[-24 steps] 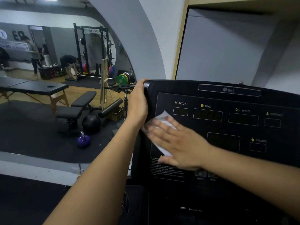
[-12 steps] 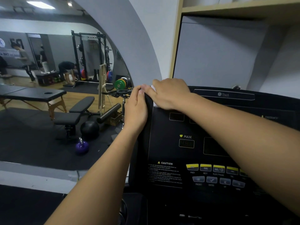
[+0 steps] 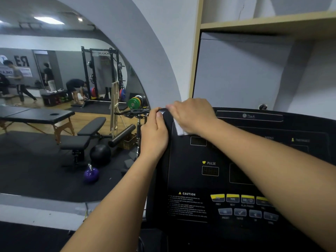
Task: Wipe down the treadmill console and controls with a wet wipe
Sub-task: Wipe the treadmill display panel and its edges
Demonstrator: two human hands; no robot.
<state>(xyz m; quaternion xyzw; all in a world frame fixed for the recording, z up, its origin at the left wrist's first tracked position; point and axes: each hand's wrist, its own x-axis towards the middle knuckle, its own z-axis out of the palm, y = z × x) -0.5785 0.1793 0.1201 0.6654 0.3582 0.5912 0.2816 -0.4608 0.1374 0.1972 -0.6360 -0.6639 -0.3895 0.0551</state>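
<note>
The black treadmill console (image 3: 192,180) fills the lower right of the head view, with dark display windows and a row of yellow and grey buttons (image 3: 240,199) lower down. My left hand (image 3: 154,131) grips the console's left edge near its top corner. Over that same top left corner lies my right hand (image 3: 192,115), pressing a white wet wipe (image 3: 179,129) against the panel. Only a small fold of the wipe shows below my palm; the rest is hidden under the hand. My right forearm crosses the displays and hides part of them.
A large mirror (image 3: 63,106) on the left wall reflects a gym with benches, a purple kettlebell (image 3: 91,174), a rack and several people. A grey wall and a wooden shelf (image 3: 263,24) rise just behind the console.
My right hand slid the wipe from the middle left of the panel up to its top left corner. The left hand has kept its grip on the edge. The view tilted upward.
</note>
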